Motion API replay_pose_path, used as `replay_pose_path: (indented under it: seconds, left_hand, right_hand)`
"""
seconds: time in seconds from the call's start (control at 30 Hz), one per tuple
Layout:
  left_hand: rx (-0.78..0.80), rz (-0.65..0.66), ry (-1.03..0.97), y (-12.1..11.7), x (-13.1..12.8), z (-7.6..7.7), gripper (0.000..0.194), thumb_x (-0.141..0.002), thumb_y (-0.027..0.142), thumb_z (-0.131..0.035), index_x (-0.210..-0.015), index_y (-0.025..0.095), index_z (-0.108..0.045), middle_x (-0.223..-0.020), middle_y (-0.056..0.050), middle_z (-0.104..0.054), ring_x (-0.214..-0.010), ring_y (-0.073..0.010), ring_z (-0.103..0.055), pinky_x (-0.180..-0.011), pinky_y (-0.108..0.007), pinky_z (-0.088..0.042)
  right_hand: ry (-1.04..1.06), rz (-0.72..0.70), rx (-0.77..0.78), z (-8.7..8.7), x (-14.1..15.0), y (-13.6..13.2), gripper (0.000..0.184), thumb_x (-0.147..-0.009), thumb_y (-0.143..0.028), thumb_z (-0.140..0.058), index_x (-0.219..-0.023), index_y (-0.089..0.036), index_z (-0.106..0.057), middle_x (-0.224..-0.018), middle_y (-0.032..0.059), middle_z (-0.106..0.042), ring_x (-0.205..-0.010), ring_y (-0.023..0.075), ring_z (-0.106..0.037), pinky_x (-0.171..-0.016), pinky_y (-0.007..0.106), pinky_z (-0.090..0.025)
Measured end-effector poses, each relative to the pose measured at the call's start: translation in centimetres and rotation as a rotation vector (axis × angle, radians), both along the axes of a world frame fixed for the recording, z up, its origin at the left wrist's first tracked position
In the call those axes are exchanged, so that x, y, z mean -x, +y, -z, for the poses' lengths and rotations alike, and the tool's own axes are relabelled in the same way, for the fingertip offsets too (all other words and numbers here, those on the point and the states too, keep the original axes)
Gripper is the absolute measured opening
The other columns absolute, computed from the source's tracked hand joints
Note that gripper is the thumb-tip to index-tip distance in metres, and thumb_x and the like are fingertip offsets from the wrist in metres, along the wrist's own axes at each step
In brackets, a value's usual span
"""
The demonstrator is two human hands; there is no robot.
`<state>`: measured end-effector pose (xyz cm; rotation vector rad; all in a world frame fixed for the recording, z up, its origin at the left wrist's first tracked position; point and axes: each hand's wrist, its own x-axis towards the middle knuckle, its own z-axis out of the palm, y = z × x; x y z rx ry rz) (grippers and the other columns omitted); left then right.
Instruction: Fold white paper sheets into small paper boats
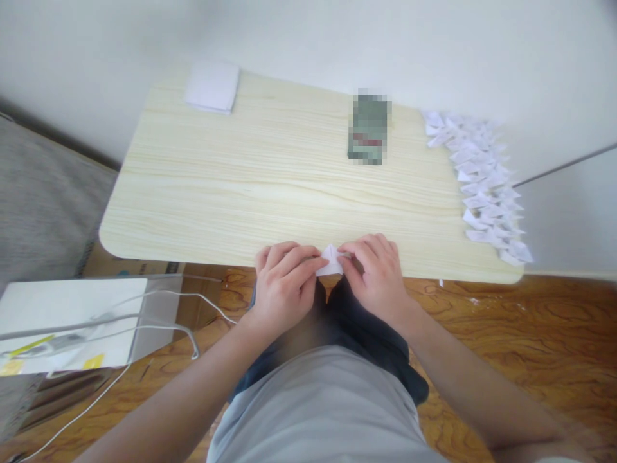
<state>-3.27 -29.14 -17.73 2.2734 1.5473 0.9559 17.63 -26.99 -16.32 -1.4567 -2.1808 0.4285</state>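
At the front edge of the wooden table [270, 186], a small folded piece of white paper [330, 265] is held between both hands. Its top comes to a point, and a crease runs down its middle. My left hand [286, 276] pinches the paper's left side with thumb and index finger. On the opposite side, my right hand [376, 270] grips the right edge between thumb and fingertips. Several folded white paper boats [482, 180] crowd together along the table's right end. A stack of white paper sheets [212, 87] lies at the far left corner.
A pixelated dark green rectangular object [369, 128] lies toward the back of the table. A wall [308, 38] runs behind it. At lower left stands a white box [72, 308] with white cables [168, 328] across it. Small white scraps [475, 301] lie on the wooden floor.
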Motion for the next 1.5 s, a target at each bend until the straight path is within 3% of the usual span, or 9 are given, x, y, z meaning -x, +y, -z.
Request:
replay_pose_path:
  seconds: [0.17, 0.3, 0.47, 0.63, 0.83, 0.97, 1.13, 1.3, 1.5]
  left_hand:
    - [-0.045, 0.066, 0.011, -0.3, 0.8, 0.9, 0.040, -0.084, 0.010, -0.070, -0.116, 0.034, -0.076, -0.119, 0.000, -0.079, -0.115, -0.0270, -0.067, -0.101, -0.049, -0.041]
    - [-0.085, 0.082, 0.028, -0.4, 1.1, 1.4, 0.042, -0.082, 0.015, -0.074, -0.119, 0.035, -0.075, -0.120, 0.001, -0.079, -0.114, -0.0266, -0.068, -0.101, -0.049, -0.042]
    - [-0.136, 0.093, 0.050, -0.3, 1.3, 1.9, 0.041, -0.083, 0.014, -0.076, -0.118, 0.035, -0.075, -0.117, 0.001, -0.080, -0.111, -0.0257, -0.069, -0.100, -0.048, -0.042]
    - [-0.129, 0.116, 0.017, -0.4, 1.1, 1.7, 0.028, -0.083, 0.017, -0.077, -0.108, 0.032, -0.077, -0.110, -0.001, -0.082, -0.106, -0.0262, -0.071, -0.099, -0.049, -0.045]
    - [-0.012, 0.119, -0.182, 0.1, 0.3, -1.2, 0.016, -0.086, 0.014, -0.073, -0.097, 0.024, -0.072, -0.096, -0.002, -0.079, -0.098, -0.0220, -0.069, -0.093, -0.042, -0.051]
    - [0.248, 0.099, -0.411, 0.8, -0.1, -2.7, 0.009, -0.090, 0.016, -0.069, -0.098, 0.021, -0.069, -0.088, -0.003, -0.074, -0.083, -0.0178, -0.068, -0.079, -0.034, -0.054]
    - [0.532, 0.131, -0.785, 1.6, -0.1, -2.9, 0.006, -0.090, 0.019, -0.071, -0.095, 0.021, -0.071, -0.082, -0.002, -0.072, -0.073, -0.0166, -0.068, -0.069, -0.031, -0.054]
    - [0.616, 0.154, -1.002, 1.9, 0.0, -3.1, 0.005, -0.090, 0.017, -0.072, -0.092, 0.020, -0.075, -0.077, -0.002, -0.072, -0.070, -0.0152, -0.069, -0.068, -0.028, -0.053]
    - [0.696, 0.138, -1.159, 1.9, -0.1, -3.5, 0.003, -0.089, 0.017, -0.074, -0.090, 0.019, -0.076, -0.079, -0.004, -0.072, -0.073, -0.0169, -0.069, -0.073, -0.030, -0.054]
  right_hand:
    - [0.065, -0.040, -0.087, 0.8, -0.5, -1.1, 0.029, -0.095, -0.010, -0.060, -0.107, -0.031, -0.076, -0.121, 0.0046, -0.069, -0.111, 0.0265, -0.060, -0.097, 0.048, -0.042]
    - [0.051, -0.072, -0.119, 1.3, -0.7, -2.2, 0.037, -0.091, -0.015, -0.067, -0.121, -0.035, -0.074, -0.132, 0.0021, -0.070, -0.122, 0.0303, -0.057, -0.106, 0.053, -0.041]
    - [0.049, -0.069, -0.180, 2.0, -0.9, -2.3, 0.035, -0.089, -0.017, -0.073, -0.119, -0.035, -0.075, -0.123, 0.0012, -0.076, -0.121, 0.0297, -0.060, -0.105, 0.052, -0.042]
    - [0.125, -0.065, -0.164, 2.1, -0.8, -2.2, 0.024, -0.090, -0.015, -0.071, -0.109, -0.031, -0.076, -0.109, 0.0017, -0.079, -0.110, 0.0270, -0.064, -0.101, 0.050, -0.045]
    - [0.375, -0.077, 0.075, -0.8, -0.1, -1.5, 0.012, -0.097, -0.020, -0.065, -0.102, -0.027, -0.073, -0.102, 0.0046, -0.077, -0.105, 0.0251, -0.066, -0.100, 0.047, -0.051]
    - [0.561, -0.005, 0.304, -2.1, -0.1, -0.8, 0.006, -0.096, -0.028, -0.069, -0.101, -0.025, -0.073, -0.094, 0.0024, -0.076, -0.087, 0.0205, -0.070, -0.082, 0.037, -0.056]
    - [0.799, 0.023, 0.548, -2.6, 0.0, -0.1, 0.010, -0.092, -0.033, -0.076, -0.098, -0.025, -0.076, -0.084, 0.0007, -0.077, -0.073, 0.0174, -0.070, -0.068, 0.031, -0.055]
    - [0.932, -0.009, 0.612, -3.3, -0.1, 0.4, 0.003, -0.090, -0.027, -0.078, -0.092, -0.026, -0.080, -0.085, 0.0003, -0.079, -0.077, 0.0169, -0.073, -0.073, 0.031, -0.060]
    - [0.964, -0.031, 0.684, -3.9, -0.4, 0.4, 0.011, -0.091, -0.026, -0.077, -0.100, -0.023, -0.082, -0.090, 0.0025, -0.081, -0.081, 0.0174, -0.075, -0.079, 0.031, -0.061]
